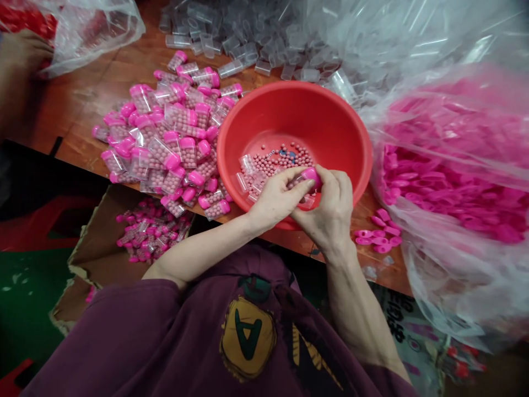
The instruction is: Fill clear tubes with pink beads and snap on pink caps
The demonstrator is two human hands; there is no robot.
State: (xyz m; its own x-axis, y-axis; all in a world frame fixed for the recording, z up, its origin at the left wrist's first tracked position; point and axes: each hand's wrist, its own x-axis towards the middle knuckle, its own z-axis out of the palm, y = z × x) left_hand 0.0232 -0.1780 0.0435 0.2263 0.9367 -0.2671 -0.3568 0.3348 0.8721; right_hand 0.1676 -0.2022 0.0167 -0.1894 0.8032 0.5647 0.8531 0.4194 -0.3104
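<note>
Over the front of a red plastic basin [231, 129], my left hand [275, 198] grips the clear body of a small plastic bottle with a pink cap [312, 176]. The fingers of my right hand [330, 207] close around the pink cap end of that same bottle. How full the bottle is, I cannot tell, as my fingers cover most of it. Below in the basin lie many small pink beads [268, 162] and some clear empty tubes [243, 182]. Some blue bits show among the beads.
Capped bead-filled bottles [165, 138] are heaped left of the basin, more in a cardboard box [103, 237] below. Clear tubes [243, 52] lie behind. Right are loose pink caps [378, 234] and a bag of pink caps [458, 165]. Another person's hand [28, 49] is far left.
</note>
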